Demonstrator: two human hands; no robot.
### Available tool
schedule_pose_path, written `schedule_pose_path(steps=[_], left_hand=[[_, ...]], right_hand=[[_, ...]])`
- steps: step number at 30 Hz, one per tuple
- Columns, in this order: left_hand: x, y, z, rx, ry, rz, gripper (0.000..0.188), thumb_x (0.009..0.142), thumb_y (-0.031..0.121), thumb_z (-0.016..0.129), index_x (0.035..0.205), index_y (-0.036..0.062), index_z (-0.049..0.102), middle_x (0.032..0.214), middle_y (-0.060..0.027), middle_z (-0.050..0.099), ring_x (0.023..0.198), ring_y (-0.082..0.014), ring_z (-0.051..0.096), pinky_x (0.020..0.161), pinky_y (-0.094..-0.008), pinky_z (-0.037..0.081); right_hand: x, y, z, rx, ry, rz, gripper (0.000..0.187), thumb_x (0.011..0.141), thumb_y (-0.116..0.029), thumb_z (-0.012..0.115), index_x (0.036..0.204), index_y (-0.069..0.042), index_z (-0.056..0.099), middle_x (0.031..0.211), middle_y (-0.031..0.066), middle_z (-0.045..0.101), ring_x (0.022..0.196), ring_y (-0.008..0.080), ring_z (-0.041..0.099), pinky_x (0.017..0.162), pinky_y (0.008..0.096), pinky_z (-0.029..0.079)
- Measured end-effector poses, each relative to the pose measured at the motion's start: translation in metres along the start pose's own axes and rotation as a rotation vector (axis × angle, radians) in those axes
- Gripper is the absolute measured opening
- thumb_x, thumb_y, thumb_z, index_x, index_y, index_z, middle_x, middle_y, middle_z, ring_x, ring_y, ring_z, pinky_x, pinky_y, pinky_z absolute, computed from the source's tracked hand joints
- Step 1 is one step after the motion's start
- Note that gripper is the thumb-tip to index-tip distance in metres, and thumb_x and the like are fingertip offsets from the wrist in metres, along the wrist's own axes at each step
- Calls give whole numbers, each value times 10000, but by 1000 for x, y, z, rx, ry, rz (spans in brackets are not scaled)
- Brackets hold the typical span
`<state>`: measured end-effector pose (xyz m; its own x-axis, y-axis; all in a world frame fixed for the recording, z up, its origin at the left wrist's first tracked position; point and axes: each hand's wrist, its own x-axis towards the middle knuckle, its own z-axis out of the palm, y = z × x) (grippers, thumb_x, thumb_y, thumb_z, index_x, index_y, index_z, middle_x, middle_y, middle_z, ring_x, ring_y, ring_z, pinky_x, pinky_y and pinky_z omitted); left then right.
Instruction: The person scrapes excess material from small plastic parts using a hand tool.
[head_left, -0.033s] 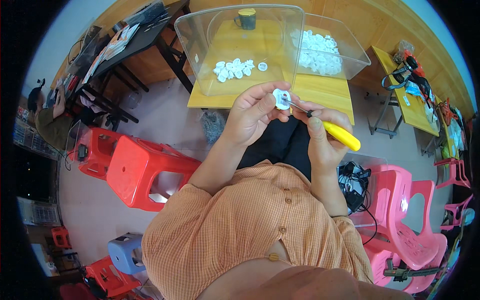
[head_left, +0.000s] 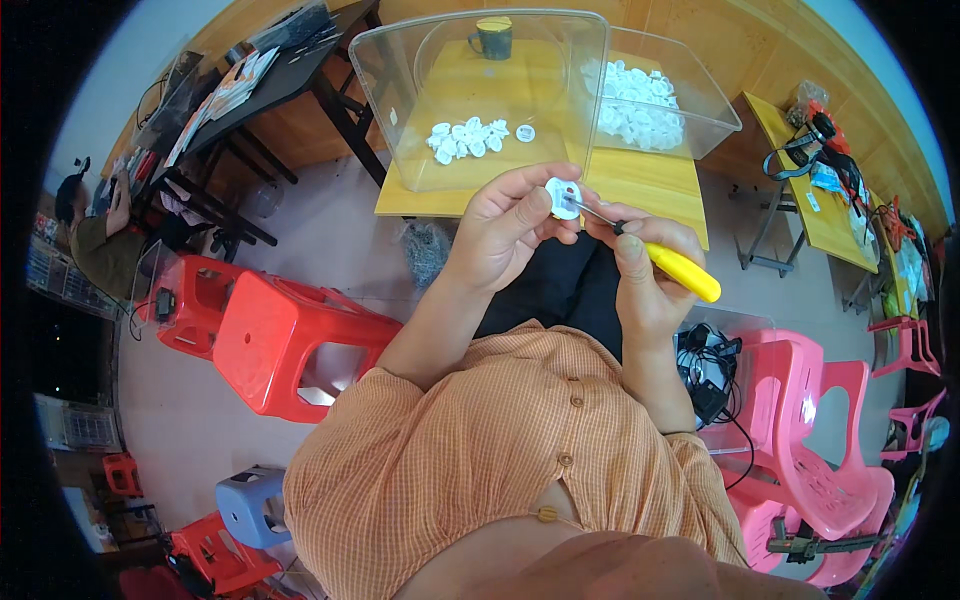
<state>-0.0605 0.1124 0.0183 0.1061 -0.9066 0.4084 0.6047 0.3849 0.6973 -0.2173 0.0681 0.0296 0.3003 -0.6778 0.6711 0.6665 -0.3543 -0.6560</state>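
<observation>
My left hand (head_left: 508, 222) pinches a small round white plastic piece (head_left: 562, 199) between thumb and fingers, over my lap. A reddish spot shows on this piece. My right hand (head_left: 650, 262) is closed round a screwdriver with a yellow handle (head_left: 684, 272). The thin metal shaft (head_left: 597, 214) points left, and its tip meets the face of the white piece. Beyond my hands, a large clear plastic bin (head_left: 400, 170) stands on the yellow wooden table (head_left: 420, 203), with a cluster of similar white pieces (head_left: 467, 140) in it. One round white disc (head_left: 525, 133) lies apart from that cluster.
Another clear bin (head_left: 705, 122), at the right, holds a heap of white pieces (head_left: 640, 105). A dark mug (head_left: 493, 40) stands at the back. Red stools (head_left: 285, 345) are at my left, pink chairs (head_left: 800, 440) and black cables (head_left: 708, 375) at my right. A person (head_left: 110, 240) sits far left.
</observation>
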Motion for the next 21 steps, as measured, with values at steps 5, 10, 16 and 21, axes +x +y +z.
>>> schedule_pose_path(steps=[5, 10, 16, 21], left_hand=[[0, 1, 0, 12, -7, -4, 342, 940, 172, 508, 1235, -1, 503, 1079, -161, 613, 815, -141, 628, 745, -252, 524], [1, 0, 0, 23, 2, -3, 346, 941, 179, 509, 1236, 0, 502, 1076, -162, 615, 816, -140, 628, 745, -251, 523], [0, 0, 2, 21, -11, 11, 348, 941, 183, 509, 1234, -6, 501, 1079, -168, 614, 827, -147, 628, 746, -254, 524], [0, 2, 2, -10, -14, -11, 347, 943, 182, 505, 1229, -14, 501, 1078, -167, 614, 834, -149, 629, 750, -259, 526]], right_hand=[[0, 0, 2, -16, 13, -8, 116, 860, 12, 596, 955, 23, 531, 1045, 221, 607, 960, 264, 623, 850, 369, 516], [-1, 0, -1, -127, 3, -13, 118, 854, 17, 599, 953, 26, 535, 1034, 208, 613, 937, 254, 633, 843, 347, 519], [0, -1, 1, -57, 23, 3, 118, 854, 15, 599, 951, 27, 532, 1025, 211, 614, 930, 255, 635, 848, 355, 518], [1, -3, 0, 24, 16, 26, 115, 862, 13, 589, 956, 29, 525, 1028, 222, 608, 956, 270, 625, 860, 375, 516]])
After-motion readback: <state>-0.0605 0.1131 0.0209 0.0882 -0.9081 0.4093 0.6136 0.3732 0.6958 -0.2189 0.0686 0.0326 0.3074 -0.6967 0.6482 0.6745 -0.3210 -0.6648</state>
